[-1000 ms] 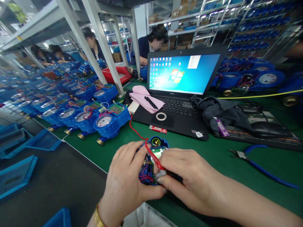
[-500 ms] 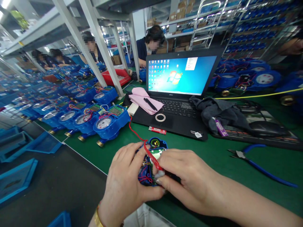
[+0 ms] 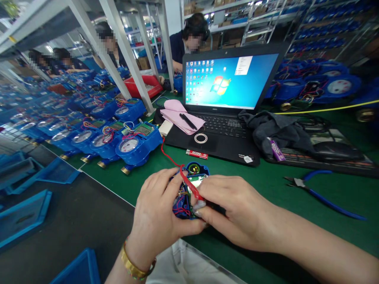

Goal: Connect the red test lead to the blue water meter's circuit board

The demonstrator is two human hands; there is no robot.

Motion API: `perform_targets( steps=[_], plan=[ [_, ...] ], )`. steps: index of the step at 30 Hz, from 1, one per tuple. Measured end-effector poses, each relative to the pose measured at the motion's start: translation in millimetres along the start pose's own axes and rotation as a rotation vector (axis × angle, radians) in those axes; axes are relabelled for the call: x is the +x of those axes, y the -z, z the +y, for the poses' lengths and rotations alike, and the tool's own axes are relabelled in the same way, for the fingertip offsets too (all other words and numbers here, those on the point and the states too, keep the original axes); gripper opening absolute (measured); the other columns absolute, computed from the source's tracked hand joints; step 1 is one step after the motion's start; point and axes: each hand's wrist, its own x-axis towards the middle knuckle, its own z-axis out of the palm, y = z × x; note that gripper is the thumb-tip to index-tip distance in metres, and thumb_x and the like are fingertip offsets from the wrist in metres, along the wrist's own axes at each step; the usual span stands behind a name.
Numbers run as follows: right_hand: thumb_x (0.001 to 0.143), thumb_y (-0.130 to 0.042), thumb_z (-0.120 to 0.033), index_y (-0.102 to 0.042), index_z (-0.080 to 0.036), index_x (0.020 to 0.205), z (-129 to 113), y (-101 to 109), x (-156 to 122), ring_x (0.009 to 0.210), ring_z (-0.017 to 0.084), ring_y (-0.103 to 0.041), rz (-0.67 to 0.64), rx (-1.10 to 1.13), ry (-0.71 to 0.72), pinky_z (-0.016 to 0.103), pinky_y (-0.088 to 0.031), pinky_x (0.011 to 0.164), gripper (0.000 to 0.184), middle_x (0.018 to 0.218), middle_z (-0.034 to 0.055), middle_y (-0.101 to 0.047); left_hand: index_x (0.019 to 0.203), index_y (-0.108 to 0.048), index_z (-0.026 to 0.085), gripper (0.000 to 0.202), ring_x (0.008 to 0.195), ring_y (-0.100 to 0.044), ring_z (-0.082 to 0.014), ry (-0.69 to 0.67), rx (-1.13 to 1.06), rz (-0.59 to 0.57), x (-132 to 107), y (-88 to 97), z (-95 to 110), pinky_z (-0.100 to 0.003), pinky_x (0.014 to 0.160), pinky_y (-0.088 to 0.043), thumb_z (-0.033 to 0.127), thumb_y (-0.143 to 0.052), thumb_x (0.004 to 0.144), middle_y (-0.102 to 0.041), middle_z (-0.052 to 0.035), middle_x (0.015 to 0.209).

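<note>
Near the front edge of the green bench, an opened blue housing (image 3: 181, 211) shows a circuit board (image 3: 194, 184) and thin coloured wires. My left hand (image 3: 158, 205) is wrapped round its left and near sides, steadying it. A red cable (image 3: 170, 156) runs from beside the laptop, over my left fingertips, to a thick red end. My right hand (image 3: 233, 211) pinches that end and presses it at the board's near right part. The cable's tip is hidden by my fingers.
A laptop (image 3: 219, 118) stands behind, with a red battery (image 3: 197, 154) at its front edge. Blue-handled cutters (image 3: 322, 195) lie right, beside a dark cloth (image 3: 275, 130). Blue water meters (image 3: 137, 146) line the left; blue trays (image 3: 77, 268) sit lower left. Co-workers (image 3: 189, 43) sit beyond.
The view has tilted slightly downward, so the background sits higher in it. Both hands keep the same hold on the housing and the red cable.
</note>
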Motion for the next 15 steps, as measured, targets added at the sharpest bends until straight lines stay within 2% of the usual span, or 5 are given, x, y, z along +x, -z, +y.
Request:
perform_targets(
  steps=[15],
  plan=[
    [0.088, -0.044, -0.014, -0.049, -0.016, 0.075, -0.5, -0.6, 0.3, 0.066, 0.014, -0.045, -0.004, 0.01, -0.006, 0.027, -0.033, 0.061, 0.015, 0.072, 0.0012, -0.053, 0.11, -0.057, 0.011, 0.06, 0.101, -0.057, -0.0291, -0.017, 0.021, 0.026, 1.8, 2.4, 1.3, -0.046, 0.087, -0.048, 0.033, -0.061, 0.054, -0.061, -0.0136, 0.111]
  ],
)
